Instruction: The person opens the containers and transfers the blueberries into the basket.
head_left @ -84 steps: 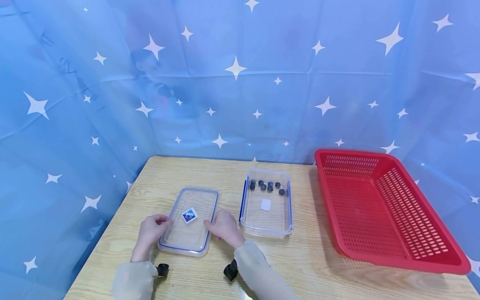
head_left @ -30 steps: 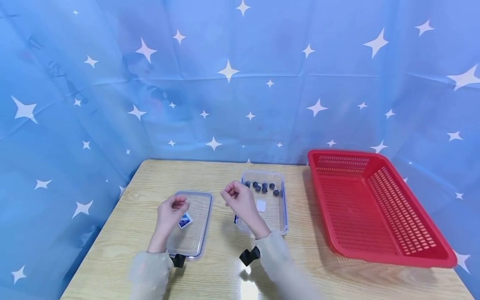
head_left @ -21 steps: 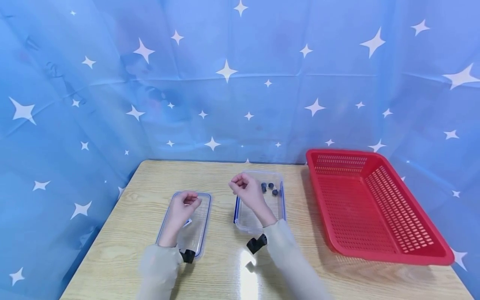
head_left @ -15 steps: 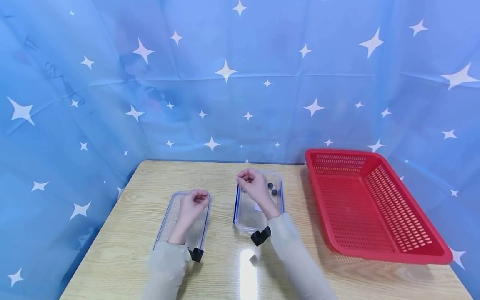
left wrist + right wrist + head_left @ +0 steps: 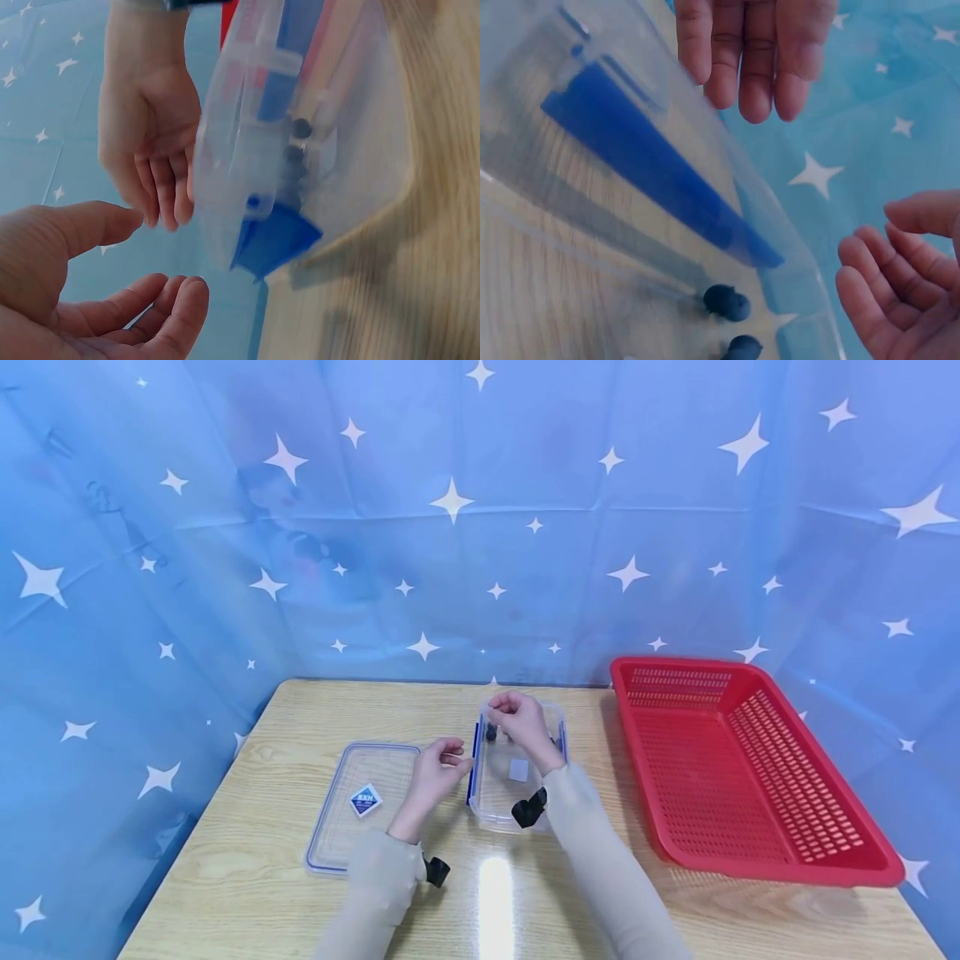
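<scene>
My left hand hovers with bent, loose fingers between the lid and the left side of a clear plastic food container. My right hand is above the container's far part, its fingers relaxed. Neither hand holds anything. Several blueberries lie inside the container; one blueberry shows by the right fingertips, others are mostly covered by that hand. A blue side latch hangs outward in the left wrist view. The clear lid, blue-edged with a diamond label, lies flat at left.
A large red perforated basket stands on the right of the wooden table. A blue curtain with white stars hangs behind the table and along its left side.
Both hands were at the lid's sides 2.8 seconds ago. They have since risen off it and moved right, the right hand over the container and the left towards it. The lid stayed on the table.
</scene>
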`<state>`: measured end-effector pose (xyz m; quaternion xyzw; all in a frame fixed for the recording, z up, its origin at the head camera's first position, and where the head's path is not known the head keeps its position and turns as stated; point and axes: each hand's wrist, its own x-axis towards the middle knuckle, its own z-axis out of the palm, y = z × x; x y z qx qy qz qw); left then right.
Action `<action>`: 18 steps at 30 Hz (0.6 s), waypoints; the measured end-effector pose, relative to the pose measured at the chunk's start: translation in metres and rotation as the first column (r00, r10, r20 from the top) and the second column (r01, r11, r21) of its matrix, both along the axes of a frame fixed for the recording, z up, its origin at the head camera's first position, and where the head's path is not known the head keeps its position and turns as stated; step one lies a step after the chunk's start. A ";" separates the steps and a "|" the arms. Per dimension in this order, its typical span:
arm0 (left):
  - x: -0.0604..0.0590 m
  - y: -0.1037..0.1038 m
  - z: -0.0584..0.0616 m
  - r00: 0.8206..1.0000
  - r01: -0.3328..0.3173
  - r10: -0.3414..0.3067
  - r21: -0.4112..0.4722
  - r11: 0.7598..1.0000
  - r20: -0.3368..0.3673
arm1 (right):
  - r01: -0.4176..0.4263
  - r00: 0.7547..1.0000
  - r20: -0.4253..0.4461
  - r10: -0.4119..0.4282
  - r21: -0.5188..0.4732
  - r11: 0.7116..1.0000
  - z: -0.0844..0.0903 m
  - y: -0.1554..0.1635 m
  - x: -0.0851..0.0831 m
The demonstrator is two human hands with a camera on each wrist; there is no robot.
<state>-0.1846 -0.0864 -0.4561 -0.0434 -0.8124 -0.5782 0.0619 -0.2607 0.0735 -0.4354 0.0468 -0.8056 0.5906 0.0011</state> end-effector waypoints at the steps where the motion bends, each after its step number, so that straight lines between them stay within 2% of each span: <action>1: 0.000 0.002 0.000 1.000 0.013 -0.013 0.001 1.000 -0.002 | -0.005 1.000 0.006 0.005 -0.004 1.000 0.000 0.000 -0.001; 6: 0.001 0.012 -0.001 0.999 0.041 -0.041 0.014 0.999 0.013 | -0.023 0.999 0.037 0.023 0.012 1.000 -0.005 0.001 -0.006; 13: 0.000 0.018 -0.002 0.998 0.037 -0.036 -0.026 0.999 0.053 | -0.052 0.996 0.080 0.047 0.055 0.997 -0.015 0.003 -0.015; 18: -0.001 0.018 -0.006 0.997 0.055 -0.052 -0.045 0.997 0.064 | -0.066 0.991 0.122 0.061 0.035 0.997 -0.022 0.004 -0.018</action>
